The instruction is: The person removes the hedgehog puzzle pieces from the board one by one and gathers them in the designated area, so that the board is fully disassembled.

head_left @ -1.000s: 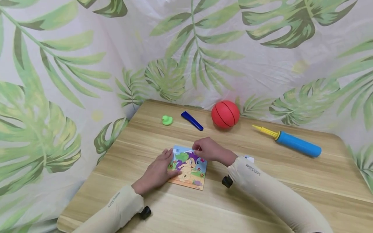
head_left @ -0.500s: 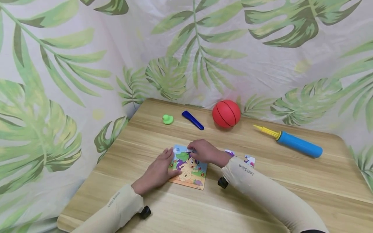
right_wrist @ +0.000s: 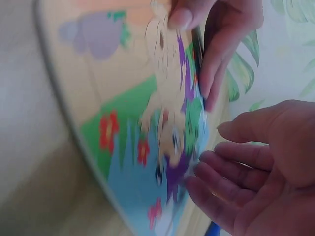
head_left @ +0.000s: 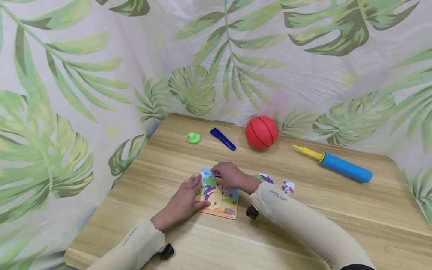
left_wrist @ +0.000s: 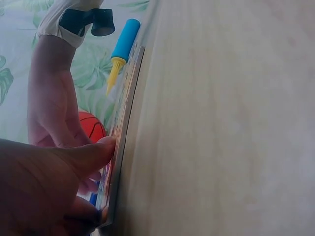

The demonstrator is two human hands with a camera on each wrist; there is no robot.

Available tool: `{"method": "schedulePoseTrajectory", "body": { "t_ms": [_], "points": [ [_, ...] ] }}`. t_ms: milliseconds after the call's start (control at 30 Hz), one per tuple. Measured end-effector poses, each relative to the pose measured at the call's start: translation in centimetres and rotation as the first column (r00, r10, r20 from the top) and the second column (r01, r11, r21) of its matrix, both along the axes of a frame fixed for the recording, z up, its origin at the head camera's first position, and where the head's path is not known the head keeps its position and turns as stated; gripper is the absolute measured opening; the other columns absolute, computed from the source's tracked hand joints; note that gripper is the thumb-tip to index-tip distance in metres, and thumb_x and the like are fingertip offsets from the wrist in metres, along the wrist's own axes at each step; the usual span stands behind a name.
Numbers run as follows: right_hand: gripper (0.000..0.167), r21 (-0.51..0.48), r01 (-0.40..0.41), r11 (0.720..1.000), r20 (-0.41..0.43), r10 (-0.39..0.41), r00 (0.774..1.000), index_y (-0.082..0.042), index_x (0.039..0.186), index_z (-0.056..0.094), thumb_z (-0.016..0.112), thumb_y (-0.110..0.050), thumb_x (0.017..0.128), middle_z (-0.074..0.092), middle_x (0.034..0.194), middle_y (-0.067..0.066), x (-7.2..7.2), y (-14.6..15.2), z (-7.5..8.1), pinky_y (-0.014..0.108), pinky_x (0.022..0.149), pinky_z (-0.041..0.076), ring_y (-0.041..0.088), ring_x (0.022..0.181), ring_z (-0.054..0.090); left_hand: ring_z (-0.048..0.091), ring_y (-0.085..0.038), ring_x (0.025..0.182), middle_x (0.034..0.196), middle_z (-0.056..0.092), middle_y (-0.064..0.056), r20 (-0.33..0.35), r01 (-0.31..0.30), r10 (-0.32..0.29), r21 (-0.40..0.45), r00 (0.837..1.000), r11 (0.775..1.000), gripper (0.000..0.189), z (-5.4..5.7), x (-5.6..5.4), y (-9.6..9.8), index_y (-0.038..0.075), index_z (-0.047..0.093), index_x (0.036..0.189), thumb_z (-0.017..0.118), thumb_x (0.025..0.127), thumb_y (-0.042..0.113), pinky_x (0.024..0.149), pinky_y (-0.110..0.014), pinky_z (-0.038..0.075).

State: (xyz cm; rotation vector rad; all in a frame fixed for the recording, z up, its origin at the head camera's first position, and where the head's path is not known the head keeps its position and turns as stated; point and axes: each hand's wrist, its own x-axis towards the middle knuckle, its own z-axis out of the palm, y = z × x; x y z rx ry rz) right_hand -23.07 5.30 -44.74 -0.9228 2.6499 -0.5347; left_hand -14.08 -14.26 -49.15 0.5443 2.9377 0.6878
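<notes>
A flat picture puzzle board, showing a purple-spined hedgehog, lies on the wooden table. My left hand rests along its left side, fingers fairly straight, thumb on the picture; the left wrist view shows that thumb at the board's edge. My right hand is over the board's top edge, fingers bent. In the right wrist view, its thumb stands apart from its fingertips, which reach the picture's upper part; I cannot tell whether they hold a piece. Two loose puzzle pieces lie to the right: one purple, one white-blue.
Along the back of the table sit a green toy duck, a dark blue flat stick-like item and a red ball with black lines. A blue hand pump with a yellow nozzle lies at the right. A leaf-print curtain hangs behind.
My right hand has moved left along the board's top edge, and its sleeve now uncovers the two loose pieces on the right. The left hand has stayed nearly in place.
</notes>
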Motion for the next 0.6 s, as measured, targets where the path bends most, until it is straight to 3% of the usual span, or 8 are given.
{"method": "schedulePoseTrajectory", "body": {
  "t_ms": [200,333,433,500,600],
  "points": [
    [0.035,0.009,0.04,0.999,0.034,-0.04,0.999,0.003,0.128,0.063,0.062,-0.01,0.095,0.065,0.101,0.014,0.1,-1.4,0.2,0.038,0.089,0.053,0.021,0.089,0.057,0.029,-0.041,0.151,0.161,0.033,-0.021,-0.015,0.001,-0.001,-0.013,1.0,1.0,0.079,0.1,0.1,-0.1,-0.008,0.046,0.144,0.073,0.09,0.043,0.121,-0.06,0.028],
    [0.012,0.022,0.05,0.998,0.024,-0.051,0.998,0.001,0.096,0.065,0.063,-0.01,0.094,0.05,0.08,0.005,-0.4,-2.0,-0.1,0.028,0.07,0.039,0.017,0.076,0.044,0.03,-0.04,0.151,0.162,0.033,-0.02,-0.018,-0.006,0.006,-0.031,1.0,1.0,0.079,0.2,0.0,0.0,-0.007,0.046,0.145,0.073,0.09,0.044,0.121,-0.06,0.028],
    [0.028,0.024,0.055,0.998,0.02,-0.055,0.998,-0.006,0.069,0.048,0.063,-0.009,0.092,0.034,0.064,0.0,-0.9,-2.3,-0.4,0.024,0.06,0.028,0.015,0.064,0.036,0.03,-0.039,0.151,0.162,0.033,-0.019,-0.012,-0.01,0.009,-0.039,1.0,0.999,0.08,0.2,0.0,0.0,-0.006,0.045,0.146,0.072,0.09,0.045,0.122,-0.059,0.028],
    [0.038,0.012,0.078,0.997,0.041,-0.078,0.996,-0.01,0.063,0.039,0.064,-0.009,0.092,0.026,0.059,-0.003,-1.1,-2.5,-0.3,0.023,0.056,0.025,0.014,0.057,0.031,0.029,-0.039,0.152,0.163,0.032,-0.018,-0.005,-0.011,0.011,-0.042,1.0,0.999,0.081,0.3,0.0,0.0,-0.006,0.045,0.146,0.071,0.09,0.046,0.122,-0.059,0.028],
    [0.023,0.02,0.141,0.99,0.084,-0.142,0.986,-0.005,0.072,0.061,0.069,-0.013,0.092,0.055,0.065,0.0,-1.1,-2.9,-0.4,0.025,0.062,0.047,0.015,0.064,0.053,0.029,-0.038,0.152,0.163,0.031,-0.018,0.001,-0.013,0.013,-0.04,1.0,0.999,0.081,0.2,0.2,0.0,-0.006,0.045,0.146,0.071,0.09,0.046,0.122,-0.059,0.027]
  ]
}}
